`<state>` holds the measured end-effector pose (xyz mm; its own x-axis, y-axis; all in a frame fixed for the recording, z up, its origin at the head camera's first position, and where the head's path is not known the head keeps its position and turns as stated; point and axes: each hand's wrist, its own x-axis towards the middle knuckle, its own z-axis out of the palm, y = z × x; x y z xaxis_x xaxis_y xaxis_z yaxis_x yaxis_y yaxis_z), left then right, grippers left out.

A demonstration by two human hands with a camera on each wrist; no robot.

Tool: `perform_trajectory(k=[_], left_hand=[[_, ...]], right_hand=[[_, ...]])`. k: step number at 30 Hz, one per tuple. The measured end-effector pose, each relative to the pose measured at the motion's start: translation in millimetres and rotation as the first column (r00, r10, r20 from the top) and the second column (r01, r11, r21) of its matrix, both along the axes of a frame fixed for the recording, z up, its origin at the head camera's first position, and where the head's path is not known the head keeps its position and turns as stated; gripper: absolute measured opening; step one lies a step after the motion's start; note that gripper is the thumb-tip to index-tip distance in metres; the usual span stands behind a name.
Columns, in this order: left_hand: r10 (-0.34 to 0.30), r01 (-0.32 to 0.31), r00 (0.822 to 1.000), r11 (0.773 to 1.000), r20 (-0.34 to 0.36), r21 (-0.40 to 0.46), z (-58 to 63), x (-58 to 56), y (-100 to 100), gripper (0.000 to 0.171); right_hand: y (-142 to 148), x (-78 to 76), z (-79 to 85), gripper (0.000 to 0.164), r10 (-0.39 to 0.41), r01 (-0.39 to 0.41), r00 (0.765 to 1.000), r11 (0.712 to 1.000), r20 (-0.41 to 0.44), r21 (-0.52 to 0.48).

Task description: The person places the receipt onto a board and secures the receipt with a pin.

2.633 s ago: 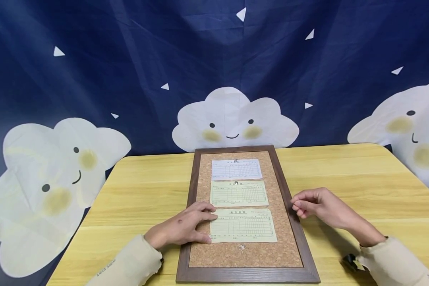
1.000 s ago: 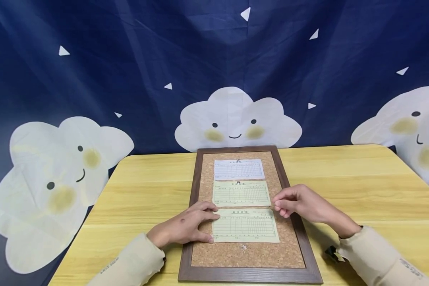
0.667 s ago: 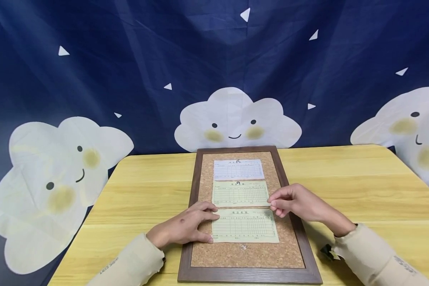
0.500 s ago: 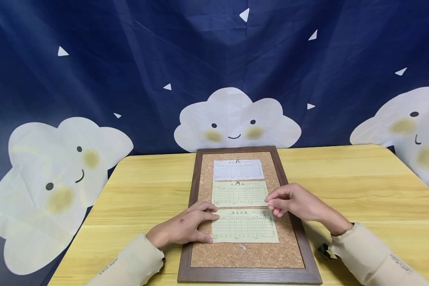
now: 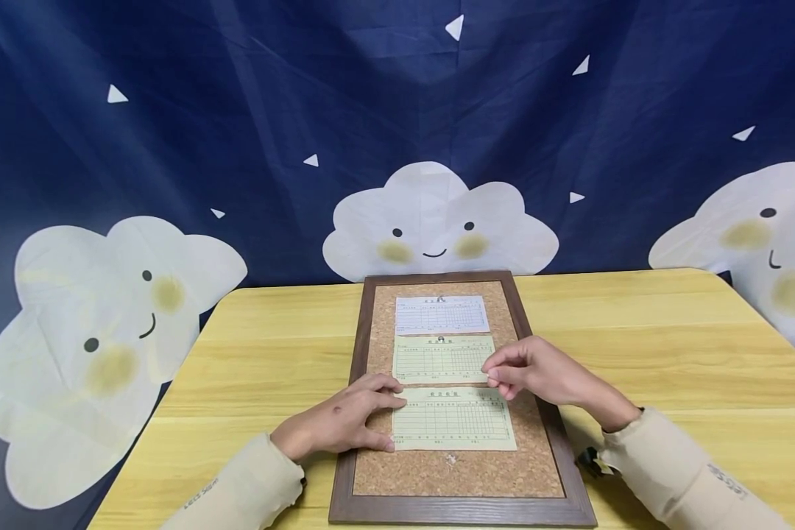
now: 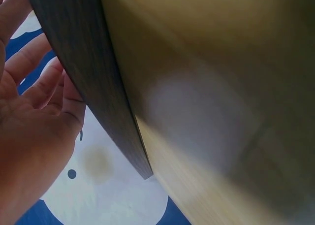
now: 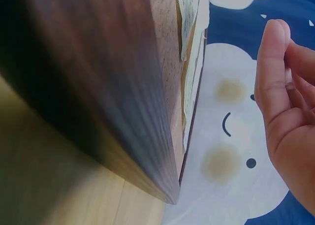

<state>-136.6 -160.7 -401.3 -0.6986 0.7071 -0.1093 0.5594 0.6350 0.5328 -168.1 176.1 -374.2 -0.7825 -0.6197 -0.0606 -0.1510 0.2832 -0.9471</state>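
Observation:
A cork board (image 5: 377,478) in a dark wood frame lies on the table, bearing three printed receipt slips. My left hand (image 5: 344,416) rests on the board's left side, its relaxed fingertips on the left edge of the lowest green slip (image 5: 450,423). Above the middle green slip (image 5: 430,361) my right hand (image 5: 536,372) has thumb and index finger pinched together; a tiny pale object at their tips is mostly hidden. In the right wrist view those fingers (image 7: 273,62) show raised off the board's surface. The bluish slip (image 5: 437,316) is uppermost.
Small pins stand at the top of the bluish and middle slips. Clear pin-like bits (image 5: 451,459) lie on the cork below the lowest slip. The wooden table (image 5: 669,331) extends on both sides; a navy cloud-print curtain (image 5: 271,110) hangs behind.
My right hand has moved left from beside the frame's right edge to over the slips, keeping its pinch. The left hand stays at the lowest slip.

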Motion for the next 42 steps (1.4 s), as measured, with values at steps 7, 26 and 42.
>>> perform_trajectory(k=[7,26,42], left_hand=[[-0.002,0.002,1.000,1.000,-0.004,0.002,-0.4,0.1,0.1,0.061],[0.003,-0.003,1.000,1.000,0.013,0.001,-0.3,-0.7,0.1,0.061],[-0.007,0.007,1.000,1.000,0.009,0.010,-1.4,-1.7,-0.2,0.062]], right_hand=[[-5.6,-2.9,0.6,0.017,-0.008,0.008,1.000,1.000,0.017,0.013],[-21.2,-9.8,2.4,0.018,0.020,-0.020,0.995,1.000,0.102,0.001],[-37.2,-11.1,-1.1,0.019,0.064,-0.053,0.967,0.997,0.245,-0.052]])
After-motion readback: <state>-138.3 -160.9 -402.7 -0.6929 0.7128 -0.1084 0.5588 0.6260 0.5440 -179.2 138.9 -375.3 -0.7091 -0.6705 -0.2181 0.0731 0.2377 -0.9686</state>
